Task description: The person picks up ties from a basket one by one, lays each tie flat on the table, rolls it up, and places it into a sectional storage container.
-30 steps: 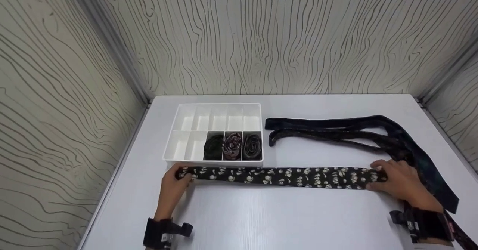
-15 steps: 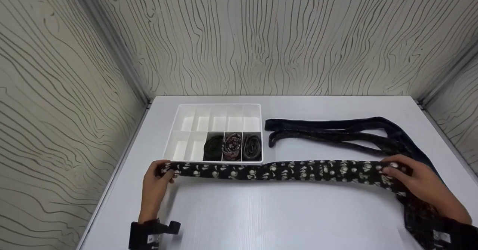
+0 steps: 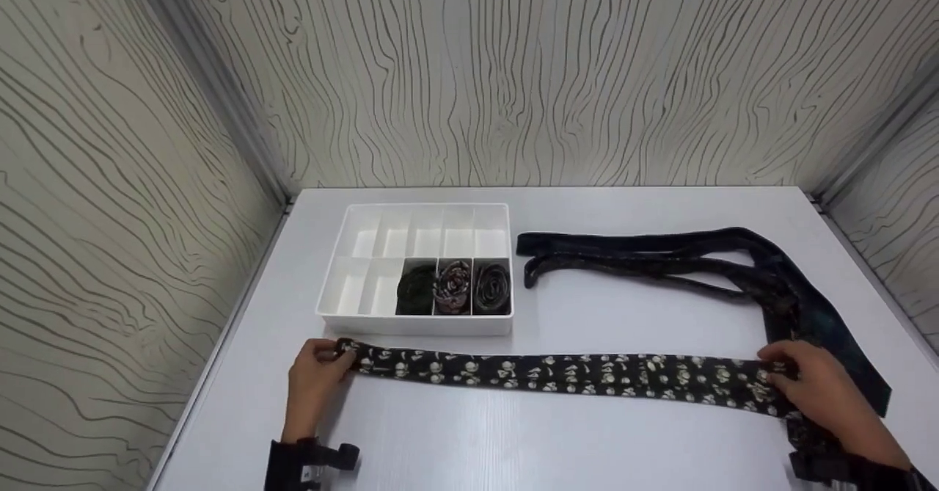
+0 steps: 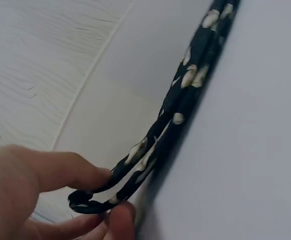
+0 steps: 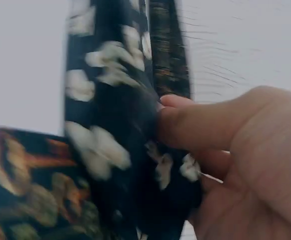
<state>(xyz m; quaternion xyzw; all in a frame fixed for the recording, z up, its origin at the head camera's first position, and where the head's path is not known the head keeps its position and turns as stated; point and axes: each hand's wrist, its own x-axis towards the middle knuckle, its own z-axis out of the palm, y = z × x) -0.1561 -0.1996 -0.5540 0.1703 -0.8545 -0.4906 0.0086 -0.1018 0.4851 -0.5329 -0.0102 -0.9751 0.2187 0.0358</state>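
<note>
On the white flat table (image 3: 550, 447), a white rectangular compartment tray (image 3: 418, 325) is placed; in front of it, a long black fabric tie w/ whitish print (image 3: 543, 373) is stretched, one end pinched by L hand (image 3: 314, 381), other by R hand (image 3: 825, 392).

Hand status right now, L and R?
Left hand: closed, pinching the narrower end of the patterned tie.
Right hand: closed, pinching the same tie near its wider end.
</note>
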